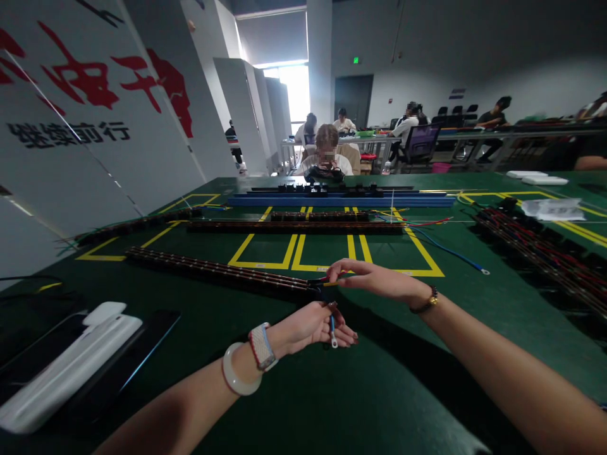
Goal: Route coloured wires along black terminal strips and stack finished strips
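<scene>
A long dark strip with rows of coppery contacts (pixel 218 268) lies slanted on the green table, its right end by my hands. Short coloured wires leave that end. My left hand (pixel 306 325) is palm up below it, thumb pressed over a blue wire (pixel 332 323) that ends in a metal ring terminal (pixel 334 342). Just above, my right hand (pixel 374 280) reaches in from the right with fingers bent around a yellow wire (pixel 331 284) and a red wire (pixel 324 279). Its fingertips partly hide where these wires run.
Further strips (pixel 294 227) lie beyond, by yellow tape outlines (pixel 263 265) and blue rails (pixel 341 201). A wired bundle (pixel 545 253) is at right. White and black devices (pixel 109 341) lie at left. A person (pixel 327 151) sits across the table, others farther back.
</scene>
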Tool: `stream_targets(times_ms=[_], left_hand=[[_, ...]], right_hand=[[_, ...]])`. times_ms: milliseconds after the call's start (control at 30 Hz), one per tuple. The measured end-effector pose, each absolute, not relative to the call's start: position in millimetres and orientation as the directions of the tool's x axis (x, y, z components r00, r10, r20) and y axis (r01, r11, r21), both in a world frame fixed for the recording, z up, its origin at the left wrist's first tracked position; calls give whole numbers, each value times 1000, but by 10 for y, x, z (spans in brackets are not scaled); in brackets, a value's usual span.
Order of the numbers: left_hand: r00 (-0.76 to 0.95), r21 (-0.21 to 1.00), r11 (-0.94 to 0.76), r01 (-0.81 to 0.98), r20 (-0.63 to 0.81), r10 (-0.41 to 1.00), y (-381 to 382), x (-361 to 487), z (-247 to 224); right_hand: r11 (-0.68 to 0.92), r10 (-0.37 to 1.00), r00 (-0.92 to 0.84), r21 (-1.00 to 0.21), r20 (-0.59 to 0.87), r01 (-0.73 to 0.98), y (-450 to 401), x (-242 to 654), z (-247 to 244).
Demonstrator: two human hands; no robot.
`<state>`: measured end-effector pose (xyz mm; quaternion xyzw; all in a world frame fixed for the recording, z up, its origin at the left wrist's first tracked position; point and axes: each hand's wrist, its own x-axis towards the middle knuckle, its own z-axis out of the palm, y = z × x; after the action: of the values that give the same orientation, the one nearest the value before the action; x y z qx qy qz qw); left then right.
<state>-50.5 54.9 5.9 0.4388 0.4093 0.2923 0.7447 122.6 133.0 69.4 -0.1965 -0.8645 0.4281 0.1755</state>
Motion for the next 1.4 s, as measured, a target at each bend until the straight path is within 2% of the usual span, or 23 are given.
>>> stream_targets(times_ms=[133, 267, 467, 633, 867, 1033, 1200, 1267, 1400], left_hand=[[518, 894, 439, -92, -334, 788, 558, -537, 39], [528, 891, 441, -105, -326, 784, 562, -536, 30], [513, 887, 448, -117, -332, 792, 585, -522, 25], [523, 894, 434, -113, -318, 791, 550, -524, 73], [534, 898, 416, -143, -284, 796, 551, -525, 24], [537, 889, 427, -166, -282, 795, 548, -516, 44], [539, 871, 442, -214, -272, 797, 543, -501, 35], [557, 844, 456, -281, -243, 794, 557, -501, -3], [600, 783, 479, -397, -174, 781, 576, -495, -68]], right_hand=[[571, 582, -809, -749, 81, 336, 1419, 1336, 733], [477, 573, -818, -793, -47, 379, 1601, 1425, 609], [370, 541, -835, -864, -99, 342, 1782, 1507, 419], [301, 431, -895, -917, -113, 261, 1827, 1492, 358], [375, 427, -899, -886, -97, 273, 1830, 1421, 320], [489, 429, -889, -787, -158, 377, 1741, 1375, 321], [575, 484, -864, -694, -139, 434, 1605, 1331, 294], [641, 511, -852, -610, -115, 466, 1530, 1317, 300], [729, 615, -788, -364, -23, 580, 1311, 1251, 329]])
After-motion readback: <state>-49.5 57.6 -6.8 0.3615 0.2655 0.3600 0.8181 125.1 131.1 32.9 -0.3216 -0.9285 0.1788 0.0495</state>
